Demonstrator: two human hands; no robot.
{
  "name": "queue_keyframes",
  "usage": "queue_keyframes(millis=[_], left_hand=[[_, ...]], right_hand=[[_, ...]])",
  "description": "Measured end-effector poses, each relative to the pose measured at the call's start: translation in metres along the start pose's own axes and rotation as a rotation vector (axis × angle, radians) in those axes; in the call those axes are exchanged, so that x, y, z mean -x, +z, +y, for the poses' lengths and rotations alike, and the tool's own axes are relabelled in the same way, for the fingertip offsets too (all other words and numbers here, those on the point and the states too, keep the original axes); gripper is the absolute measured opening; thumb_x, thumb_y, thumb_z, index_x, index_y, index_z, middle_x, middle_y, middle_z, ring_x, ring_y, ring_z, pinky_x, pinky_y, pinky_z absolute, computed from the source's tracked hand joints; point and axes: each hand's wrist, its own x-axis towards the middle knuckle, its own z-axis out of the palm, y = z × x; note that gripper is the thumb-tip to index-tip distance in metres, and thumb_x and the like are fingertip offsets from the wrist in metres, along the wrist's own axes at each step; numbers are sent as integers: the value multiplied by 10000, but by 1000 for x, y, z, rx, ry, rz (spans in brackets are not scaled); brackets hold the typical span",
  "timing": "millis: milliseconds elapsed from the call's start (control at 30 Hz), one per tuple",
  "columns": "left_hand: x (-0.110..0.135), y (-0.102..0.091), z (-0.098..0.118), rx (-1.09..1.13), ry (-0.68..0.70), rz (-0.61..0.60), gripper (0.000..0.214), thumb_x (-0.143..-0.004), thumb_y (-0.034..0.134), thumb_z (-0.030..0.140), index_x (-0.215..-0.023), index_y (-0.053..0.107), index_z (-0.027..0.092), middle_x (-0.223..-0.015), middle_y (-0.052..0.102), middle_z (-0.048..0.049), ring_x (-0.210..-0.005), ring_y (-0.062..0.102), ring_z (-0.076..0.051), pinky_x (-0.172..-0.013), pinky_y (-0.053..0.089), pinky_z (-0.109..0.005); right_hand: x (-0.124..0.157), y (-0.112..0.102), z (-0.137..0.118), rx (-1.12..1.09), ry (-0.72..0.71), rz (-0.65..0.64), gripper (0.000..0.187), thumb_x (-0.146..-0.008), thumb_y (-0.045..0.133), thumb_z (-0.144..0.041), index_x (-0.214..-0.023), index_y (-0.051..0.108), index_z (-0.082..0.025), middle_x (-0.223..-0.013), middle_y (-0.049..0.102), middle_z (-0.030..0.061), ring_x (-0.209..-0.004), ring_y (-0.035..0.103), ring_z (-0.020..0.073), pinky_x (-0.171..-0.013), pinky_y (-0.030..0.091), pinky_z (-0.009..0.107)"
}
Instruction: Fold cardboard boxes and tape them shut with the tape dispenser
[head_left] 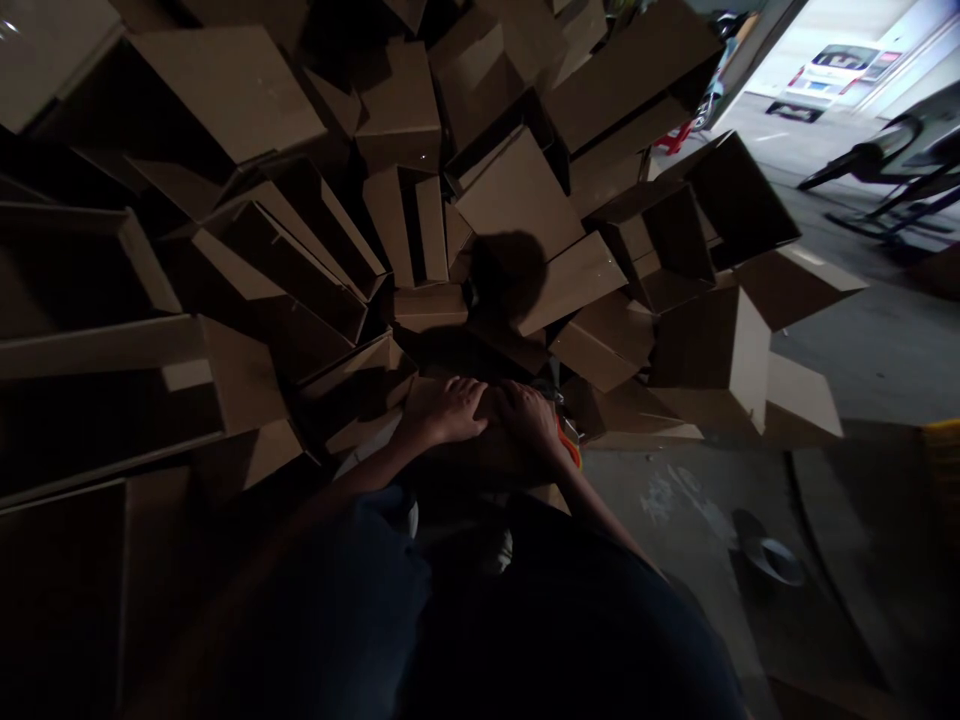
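Note:
In dim light, a brown cardboard box (480, 458) stands low in front of my legs. My left hand (459, 410) lies on its top, with the fingers a little bent and pointing away from me. Close beside it, my right hand (529, 412) rests on the same box toward its right side, fingers extended forward. Neither hand appears to hold anything. Just right of my right wrist an orange curved object (570, 445) shows in part; a small metallic part sits above it, and its kind is too dark to make out.
Many cardboard boxes, such as an upended one (521, 195) and an open one (285, 260), are heaped ahead and to the left. A ring-shaped roll (776, 562) lies on the concrete floor (847, 330) at right. Beyond the doorway a white vehicle (825, 80) is parked.

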Motion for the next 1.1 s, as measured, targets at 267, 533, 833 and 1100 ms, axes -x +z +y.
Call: queue_keyframes(millis=[267,533,833,1100], left_hand=[[4,3,-1,11,15,69,605,-839,715,453,-1338,525,167,-1375,604,-135,-1341,507,-302,-1212,241,-453],[0,-2,7,42,-67,48,560,-819,745,409,-1293,561,173,-1323,632,-113,-1288,547,-302,-1181,296,-447],[0,-3,1,19,-26,19,511,-881,712,441,-1305,550,206,-1363,613,-80,-1322,520,-280,-1173,306,-448],[-3,-5,2,44,-70,6,480,-863,735,336,-1293,580,187,-1366,623,-86,-1325,532,-270,-1166,322,-431]], right_hand=[[-1,0,2,6,8,-11,357,-1043,424,-318,-1228,704,-196,-1204,733,85,-1108,685,208,-910,471,267],[-2,5,6,16,-7,-2,344,-1044,427,-327,-1129,734,-196,-1126,753,73,-1029,695,196,-848,452,246],[-1,4,6,23,7,-4,339,-1048,435,-335,-1124,737,-200,-1121,756,72,-1032,696,198,-822,441,237],[0,4,4,36,-24,17,344,-1048,432,-337,-1066,740,-186,-1092,759,74,-1014,694,202,-836,428,253]])
